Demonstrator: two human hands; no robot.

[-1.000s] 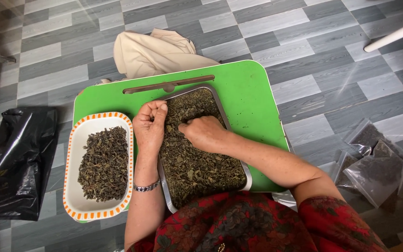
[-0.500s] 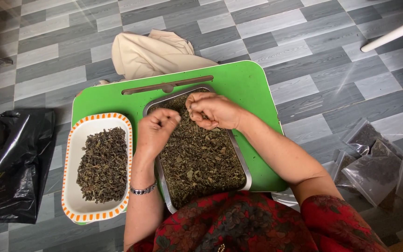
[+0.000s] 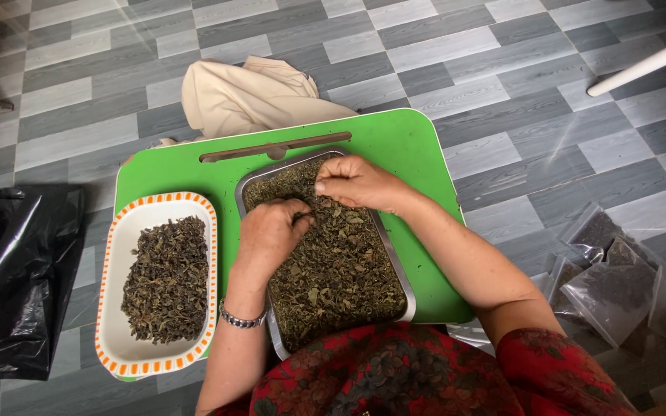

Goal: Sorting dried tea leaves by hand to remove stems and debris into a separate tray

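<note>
Hands over metal tray of dried leaves, far end of green lap table: left hand curled into leaves, right hand pinching bits; white dish at left edge.

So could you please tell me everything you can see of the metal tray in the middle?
The metal tray is a shallow, shiny rectangle with rounded corners and a thin raised rim. It lies flat and slightly askew on the green lap table, filled with dried dark green leaves. The left hand and right hand are over its far half, in or just above the leaves. Its near edge meets the red flowered clothing.
</note>
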